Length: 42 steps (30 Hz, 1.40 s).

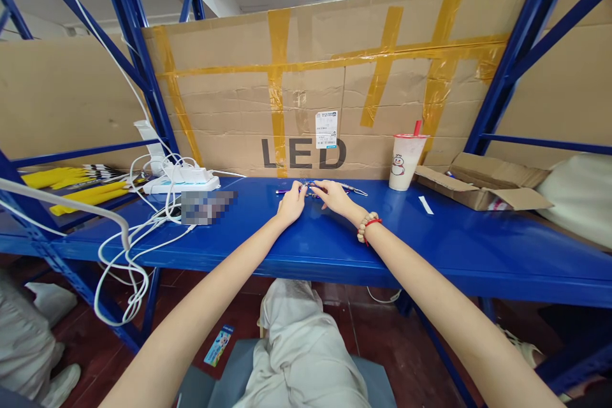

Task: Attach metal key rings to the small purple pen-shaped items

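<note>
At the far side of the blue shelf top (430,248), my left hand (291,203) and my right hand (337,199) rest close together. The fingers of each are bent and closed around something small. A slim dark purple, pen-like stick (280,192) pokes out to the left of my left hand. Beyond my right fingers lies a thin cord-like piece (356,190) ending in a loop. Small shiny parts show in the gap between the hands, too tiny to name. My fingers hide most of what they grip.
Left of my hands are a white power strip (191,177), tangled white cables (143,229) and yellow bundles (90,196). To the right stand a drink cup (405,166) with a red straw, a white paper strip (425,205) and an open cardboard box (478,194). A large cardboard sheet (215,102) closes the back.
</note>
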Motion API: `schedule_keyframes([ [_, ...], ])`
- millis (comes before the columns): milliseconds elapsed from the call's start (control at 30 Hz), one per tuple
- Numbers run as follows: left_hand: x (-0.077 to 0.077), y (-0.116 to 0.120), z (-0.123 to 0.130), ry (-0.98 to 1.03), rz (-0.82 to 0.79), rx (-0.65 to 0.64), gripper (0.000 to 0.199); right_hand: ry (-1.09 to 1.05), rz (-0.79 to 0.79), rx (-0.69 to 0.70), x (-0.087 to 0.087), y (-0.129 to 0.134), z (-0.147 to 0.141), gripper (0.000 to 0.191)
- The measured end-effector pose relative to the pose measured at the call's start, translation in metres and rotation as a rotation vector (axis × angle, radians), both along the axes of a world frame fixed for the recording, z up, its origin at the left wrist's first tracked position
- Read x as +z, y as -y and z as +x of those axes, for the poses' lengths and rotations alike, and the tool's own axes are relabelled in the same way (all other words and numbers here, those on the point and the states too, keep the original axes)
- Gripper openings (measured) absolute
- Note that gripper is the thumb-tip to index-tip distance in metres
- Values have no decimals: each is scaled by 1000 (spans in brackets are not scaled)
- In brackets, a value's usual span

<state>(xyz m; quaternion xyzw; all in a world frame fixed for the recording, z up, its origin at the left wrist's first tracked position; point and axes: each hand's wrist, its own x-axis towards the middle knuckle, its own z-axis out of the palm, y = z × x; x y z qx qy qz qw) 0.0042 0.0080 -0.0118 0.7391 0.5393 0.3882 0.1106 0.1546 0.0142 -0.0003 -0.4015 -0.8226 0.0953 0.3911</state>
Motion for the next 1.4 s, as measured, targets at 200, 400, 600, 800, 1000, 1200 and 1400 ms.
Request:
schedule_keyframes([
  [200,1,0,0,-7,35,-5,20,-6,78,0,-6,-8,0,30],
  [400,-3,-4,0,30,21,-21,19,-50,54,-25,-5,-9,2,29],
  [600,-1,-3,0,218,114,48,14,-220,-51,-63,2,-7,1,34],
  [800,3,3,2,289,89,-64,20,-280,-174,35,5,-1,-2,34],
  [1000,6,6,3,242,109,-178,13,-234,-222,97,4,2,-3,34],
  [1200,6,4,3,282,103,-201,12,-179,-168,77,5,0,-1,35],
  [1400,1,-4,1,274,123,-168,11,-2,-21,88,1,-5,5,33],
])
